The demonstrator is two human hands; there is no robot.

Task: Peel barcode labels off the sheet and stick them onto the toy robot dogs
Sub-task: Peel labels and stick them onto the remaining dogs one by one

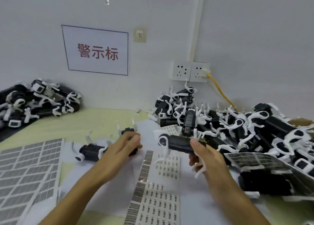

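Glossy plastic toy dog point(176, 143), paper label sheet point(158, 206)

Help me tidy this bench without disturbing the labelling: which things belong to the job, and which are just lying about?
Job:
- toy dog held in the right hand
- toy dog by the left hand
- barcode sheet
- pile of dogs
- left pile

Lying about:
- wall sign
- sockets
- yellow cable
- wall hook

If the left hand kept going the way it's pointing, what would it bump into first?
Probably the pile of toy dogs by the wall. The left hand, already gripping one dog, points up and right across bare table; depth is unclear.
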